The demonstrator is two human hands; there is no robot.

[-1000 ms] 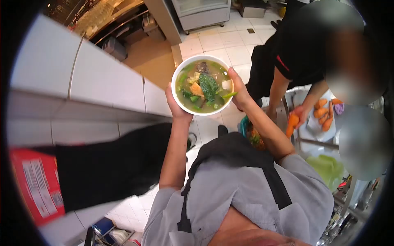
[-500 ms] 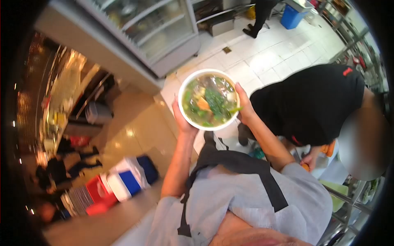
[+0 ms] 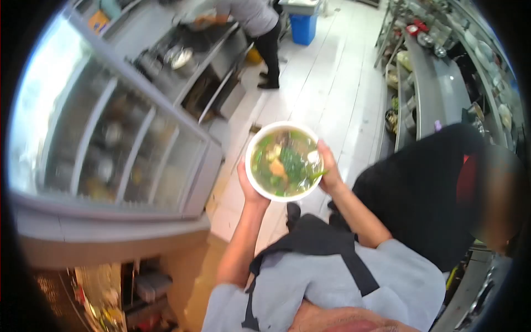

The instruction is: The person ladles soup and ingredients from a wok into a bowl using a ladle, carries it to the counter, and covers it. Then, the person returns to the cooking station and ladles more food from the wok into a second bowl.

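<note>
One left hand (image 3: 252, 185) and one right hand (image 3: 330, 169) share one white bowl (image 3: 279, 198) of soup, where one orange chunk (image 3: 277, 168), one white chunk (image 3: 315, 157) and one large dark leaf (image 3: 293, 165) can be counted, with one green stem (image 3: 319, 174) crossing the rim. Around them are two other people, one person in grey (image 3: 255, 16) and one person in black (image 3: 415, 182), one glass-fronted fridge (image 3: 194, 188) with three pale shelf edges (image 3: 95, 137), and one blue bin (image 3: 303, 29) near the floor's (image 3: 332, 83) far edge, topped by one pale tub (image 3: 301, 7). Two steel benches (image 3: 442, 80) line the floor, one at its left edge and one at its right, their clutter too blurred to tally.
</note>
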